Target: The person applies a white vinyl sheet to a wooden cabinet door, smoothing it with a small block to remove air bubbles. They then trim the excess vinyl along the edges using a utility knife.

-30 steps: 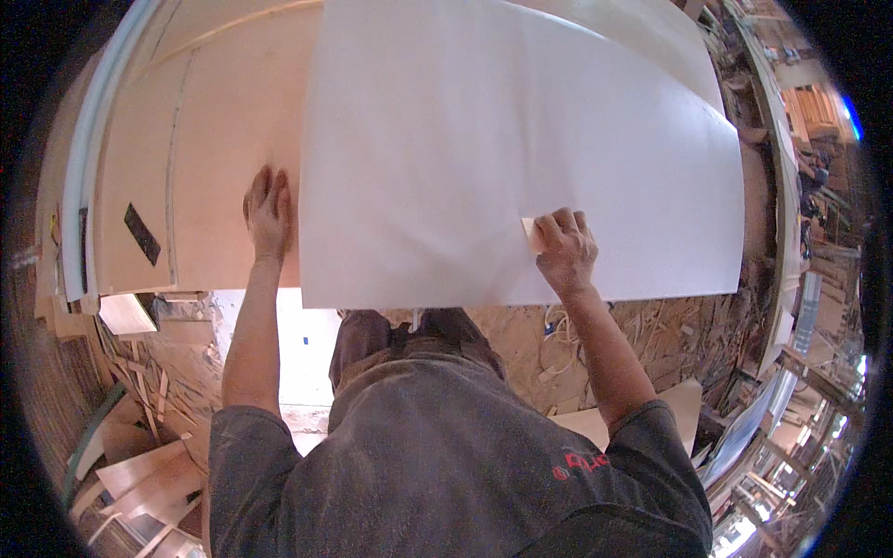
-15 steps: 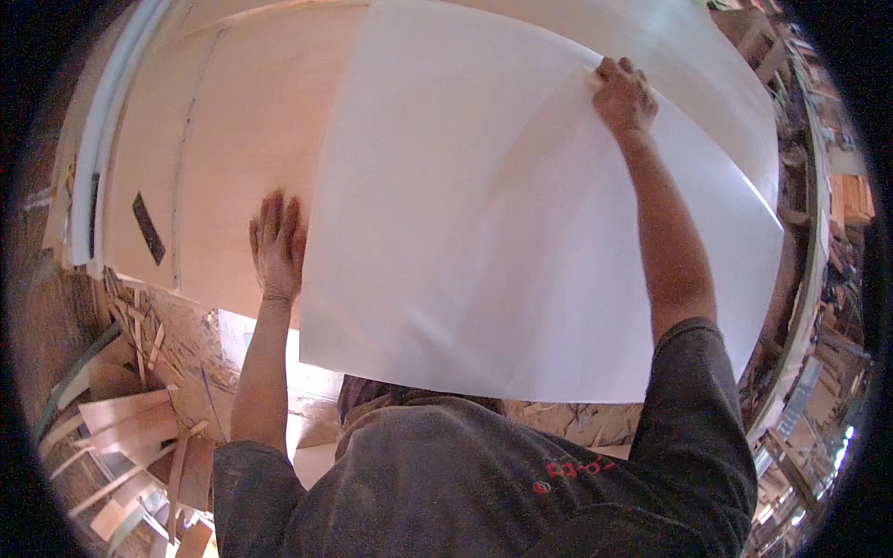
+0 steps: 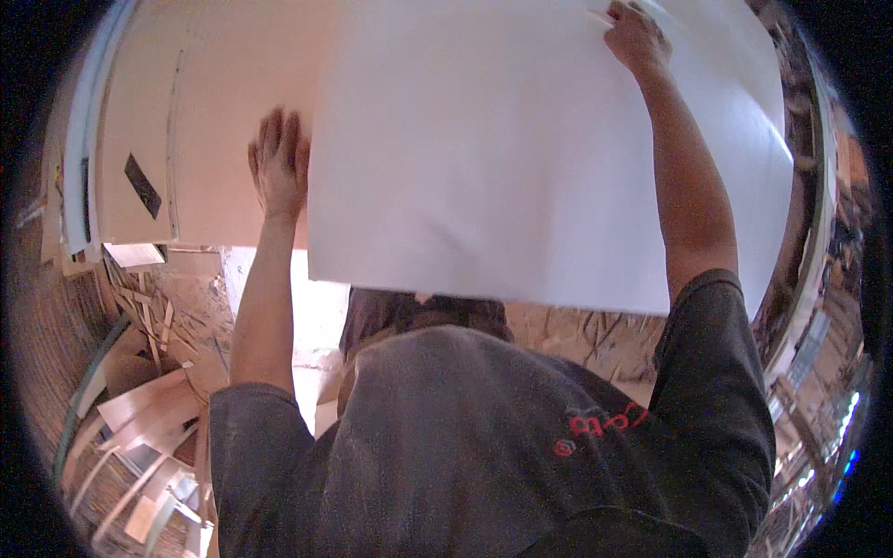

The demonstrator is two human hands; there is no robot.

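Note:
A large white sheet [image 3: 484,167] with a smooth, slightly glossy face stretches out before me, overlapping a pale tan wooden board [image 3: 219,112]. My left hand [image 3: 277,167] rests on the board beside the sheet's left edge, fingers stretched forward and the thumb side close against that edge. Farther off to the right, my right hand [image 3: 638,37] has its fingers curled over the sheet's far edge and grips it. A small dark rectangular piece [image 3: 143,186] lies on the board's left part.
Wood offcuts [image 3: 149,409] and thin scraps litter the ground at lower left, near a curved green hose-like strip [image 3: 79,400]. A long pale rail [image 3: 807,279] runs along the right, with cluttered material beyond it. Pale sheets [image 3: 79,139] stand at the left edge.
The white sheet has slid away from me across the board, and both hands have moved forward with it. The view has also shifted, showing more of my shirt.

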